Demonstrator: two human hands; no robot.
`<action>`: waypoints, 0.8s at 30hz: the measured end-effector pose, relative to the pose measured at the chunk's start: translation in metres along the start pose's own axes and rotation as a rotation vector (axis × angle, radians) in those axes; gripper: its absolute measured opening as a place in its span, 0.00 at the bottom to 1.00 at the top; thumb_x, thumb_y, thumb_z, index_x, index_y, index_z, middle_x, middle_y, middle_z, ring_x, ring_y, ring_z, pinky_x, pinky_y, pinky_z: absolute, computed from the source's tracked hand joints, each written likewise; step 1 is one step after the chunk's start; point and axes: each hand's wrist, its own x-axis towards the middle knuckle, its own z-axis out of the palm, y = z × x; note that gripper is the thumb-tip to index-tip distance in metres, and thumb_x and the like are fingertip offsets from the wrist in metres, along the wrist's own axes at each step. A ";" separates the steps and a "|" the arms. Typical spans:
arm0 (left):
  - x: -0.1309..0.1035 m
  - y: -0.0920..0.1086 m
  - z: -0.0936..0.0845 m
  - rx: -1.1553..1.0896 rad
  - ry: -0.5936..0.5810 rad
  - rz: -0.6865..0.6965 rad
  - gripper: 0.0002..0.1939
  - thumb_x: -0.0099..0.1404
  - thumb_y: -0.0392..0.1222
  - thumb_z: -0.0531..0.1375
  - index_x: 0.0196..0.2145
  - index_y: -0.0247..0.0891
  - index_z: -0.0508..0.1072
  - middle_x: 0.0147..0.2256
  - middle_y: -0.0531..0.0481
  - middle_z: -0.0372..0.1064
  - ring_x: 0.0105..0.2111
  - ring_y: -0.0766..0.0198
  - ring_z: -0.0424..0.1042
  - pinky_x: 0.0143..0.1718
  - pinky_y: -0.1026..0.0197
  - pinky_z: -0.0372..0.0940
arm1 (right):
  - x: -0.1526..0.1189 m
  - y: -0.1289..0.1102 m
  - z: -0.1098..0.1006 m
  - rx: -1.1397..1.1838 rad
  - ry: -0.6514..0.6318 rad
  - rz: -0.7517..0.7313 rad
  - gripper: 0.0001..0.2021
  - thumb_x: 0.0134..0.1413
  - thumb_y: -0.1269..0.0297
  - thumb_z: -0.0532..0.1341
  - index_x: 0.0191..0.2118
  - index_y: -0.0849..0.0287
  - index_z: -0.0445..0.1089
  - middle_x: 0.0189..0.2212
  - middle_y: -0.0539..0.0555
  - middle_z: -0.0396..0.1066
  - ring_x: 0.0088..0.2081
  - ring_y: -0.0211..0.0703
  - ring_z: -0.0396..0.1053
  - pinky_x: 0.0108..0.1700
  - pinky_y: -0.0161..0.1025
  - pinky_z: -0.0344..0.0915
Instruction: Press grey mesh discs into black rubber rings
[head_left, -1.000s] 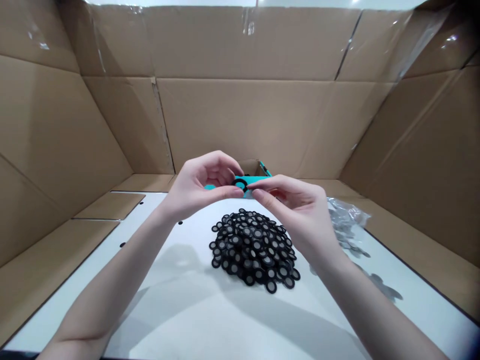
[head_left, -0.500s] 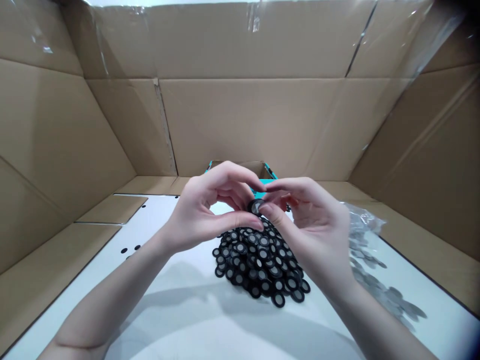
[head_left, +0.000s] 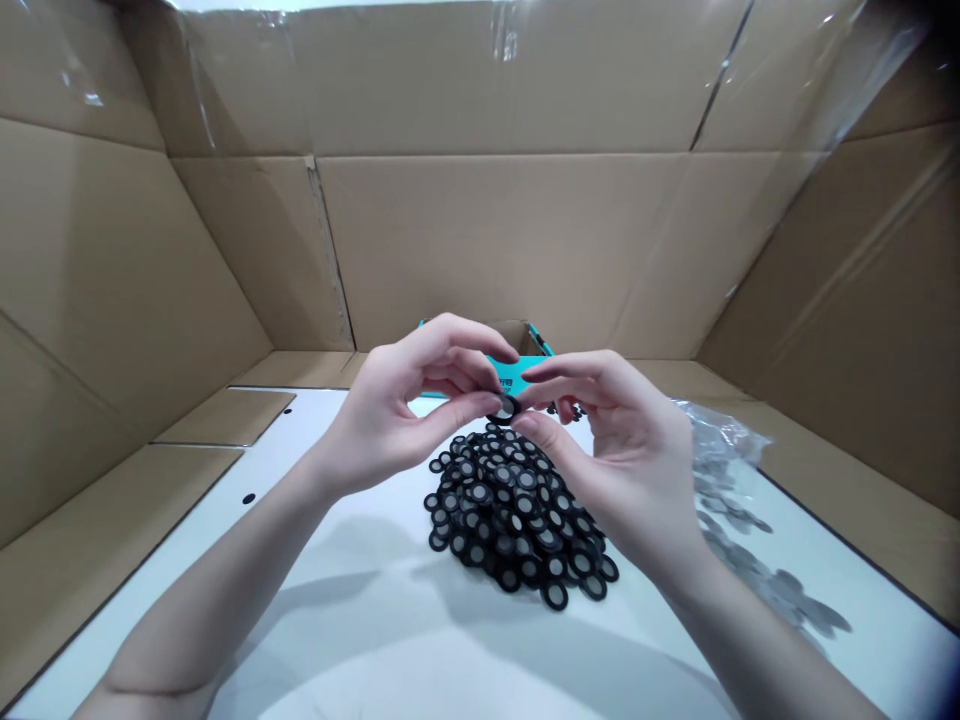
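My left hand (head_left: 420, 400) pinches a small black washer with a pale grey centre (head_left: 505, 409) between thumb and fingers. My right hand (head_left: 607, 430) grips the washer's right edge with thumb and fingertips, its index finger stretched above. Below both hands a pile of similar black washers with grey centres (head_left: 510, 510) lies on the white table (head_left: 360, 630). The material of the grey centre is too small to make out.
Behind my hands stands a teal box (head_left: 517, 372), its top open. Thin grey discs (head_left: 780, 590) spread over the right side near a clear plastic bag (head_left: 720, 435). A black piece (head_left: 249, 498) lies at left. Cardboard walls (head_left: 495, 250) surround the table.
My left thumb has moved up onto the washer's edge, and my right thumb has slid off its face. The washer has shifted slightly left and its grey centre shows more fully.
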 end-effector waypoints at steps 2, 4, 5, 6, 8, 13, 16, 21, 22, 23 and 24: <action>0.000 0.000 0.000 0.011 0.006 0.003 0.16 0.67 0.26 0.64 0.49 0.38 0.73 0.38 0.52 0.78 0.39 0.70 0.79 0.45 0.69 0.76 | 0.000 0.000 -0.001 -0.008 -0.015 0.009 0.13 0.55 0.76 0.67 0.42 0.51 0.72 0.33 0.43 0.79 0.37 0.38 0.76 0.37 0.40 0.62; 0.000 0.000 0.001 0.034 -0.001 0.007 0.15 0.67 0.26 0.64 0.49 0.38 0.72 0.38 0.53 0.77 0.38 0.70 0.78 0.44 0.70 0.75 | 0.001 0.000 -0.002 -0.001 -0.025 0.035 0.12 0.55 0.76 0.67 0.42 0.51 0.72 0.31 0.43 0.79 0.36 0.39 0.76 0.37 0.41 0.63; -0.001 0.000 0.002 0.050 -0.008 0.009 0.16 0.67 0.26 0.64 0.50 0.38 0.72 0.37 0.53 0.76 0.38 0.71 0.78 0.43 0.70 0.75 | 0.001 0.000 -0.002 0.007 -0.027 0.051 0.12 0.55 0.75 0.67 0.41 0.51 0.72 0.31 0.44 0.78 0.36 0.40 0.76 0.38 0.41 0.63; -0.001 0.000 0.002 0.066 -0.015 0.010 0.16 0.67 0.26 0.64 0.50 0.38 0.71 0.36 0.53 0.76 0.37 0.71 0.77 0.43 0.70 0.75 | 0.001 0.000 -0.002 0.015 -0.028 0.064 0.12 0.55 0.75 0.67 0.41 0.51 0.72 0.30 0.44 0.78 0.35 0.40 0.75 0.38 0.42 0.63; -0.001 0.000 0.003 0.096 -0.040 0.020 0.18 0.68 0.26 0.62 0.52 0.39 0.70 0.37 0.54 0.75 0.37 0.71 0.76 0.43 0.70 0.74 | 0.001 0.000 -0.002 0.023 -0.027 0.081 0.12 0.54 0.75 0.67 0.40 0.51 0.71 0.30 0.44 0.78 0.33 0.40 0.74 0.38 0.43 0.63; -0.001 0.004 0.002 0.177 -0.115 -0.002 0.18 0.70 0.26 0.59 0.53 0.40 0.67 0.37 0.54 0.74 0.37 0.71 0.76 0.44 0.67 0.74 | 0.001 -0.001 -0.004 -0.009 -0.050 0.094 0.11 0.54 0.75 0.66 0.39 0.51 0.70 0.28 0.44 0.76 0.31 0.41 0.72 0.38 0.44 0.61; -0.003 0.008 0.000 0.227 -0.147 -0.080 0.16 0.69 0.27 0.59 0.52 0.41 0.66 0.35 0.55 0.73 0.35 0.70 0.75 0.41 0.66 0.73 | 0.003 0.000 -0.006 -0.048 -0.104 0.095 0.11 0.55 0.73 0.66 0.39 0.51 0.68 0.25 0.44 0.74 0.31 0.42 0.70 0.38 0.45 0.60; -0.004 0.009 -0.003 0.271 -0.218 -0.113 0.15 0.69 0.28 0.58 0.49 0.42 0.64 0.33 0.55 0.73 0.33 0.68 0.74 0.36 0.65 0.70 | 0.005 0.001 -0.010 -0.009 -0.193 0.134 0.12 0.54 0.74 0.65 0.38 0.52 0.64 0.25 0.43 0.70 0.31 0.40 0.69 0.38 0.42 0.61; -0.003 0.009 -0.003 0.280 -0.228 -0.118 0.14 0.69 0.29 0.58 0.48 0.42 0.64 0.33 0.55 0.72 0.32 0.69 0.73 0.35 0.66 0.69 | 0.005 0.001 -0.011 0.013 -0.199 0.144 0.12 0.53 0.75 0.65 0.38 0.53 0.63 0.25 0.43 0.68 0.31 0.39 0.70 0.37 0.41 0.62; -0.003 0.009 -0.004 0.290 -0.242 -0.127 0.13 0.69 0.29 0.58 0.48 0.42 0.64 0.32 0.55 0.72 0.32 0.69 0.73 0.34 0.66 0.68 | 0.005 0.001 -0.011 0.032 -0.203 0.152 0.13 0.52 0.75 0.65 0.37 0.53 0.63 0.26 0.42 0.67 0.31 0.39 0.71 0.37 0.40 0.62; -0.003 0.010 -0.004 0.299 -0.259 -0.140 0.13 0.69 0.29 0.58 0.47 0.41 0.64 0.32 0.56 0.71 0.31 0.69 0.72 0.32 0.66 0.67 | 0.005 0.001 -0.011 0.046 -0.204 0.156 0.13 0.52 0.76 0.65 0.37 0.53 0.62 0.26 0.42 0.66 0.31 0.38 0.71 0.37 0.39 0.62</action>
